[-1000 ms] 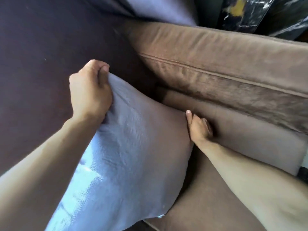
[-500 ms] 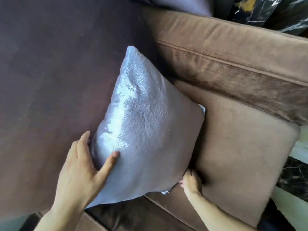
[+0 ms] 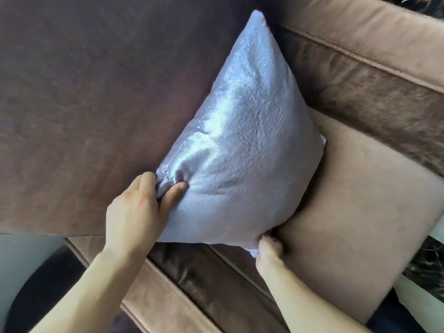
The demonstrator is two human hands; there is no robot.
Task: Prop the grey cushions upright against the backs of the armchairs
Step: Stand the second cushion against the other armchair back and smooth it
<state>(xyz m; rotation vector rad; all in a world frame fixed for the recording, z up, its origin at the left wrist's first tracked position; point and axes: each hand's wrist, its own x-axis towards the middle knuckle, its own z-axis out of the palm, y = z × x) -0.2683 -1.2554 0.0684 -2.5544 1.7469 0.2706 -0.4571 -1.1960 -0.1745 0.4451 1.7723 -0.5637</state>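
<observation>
A shiny grey cushion [image 3: 242,145] stands on edge on the brown armchair seat [image 3: 355,212], leaning against the dark brown backrest [image 3: 96,92]. My left hand [image 3: 141,207] pinches the cushion's near upper corner, thumb pressed into the fabric and fingers behind it. My right hand [image 3: 268,251] grips the cushion's lower near corner where it meets the seat. The cushion's far top corner points up toward the armrest.
A padded brown armrest [image 3: 374,68] runs along the right of the seat, and another armrest [image 3: 192,296] crosses below my arms. Dark marble floor [image 3: 427,265] shows at the right edge. A dark round shape [image 3: 36,284] lies at the bottom left.
My left hand moved up from flat on the cushion's face to pinch its corner. My right hand stays at the lower corner. The cushion stands a little straighter against the back.
</observation>
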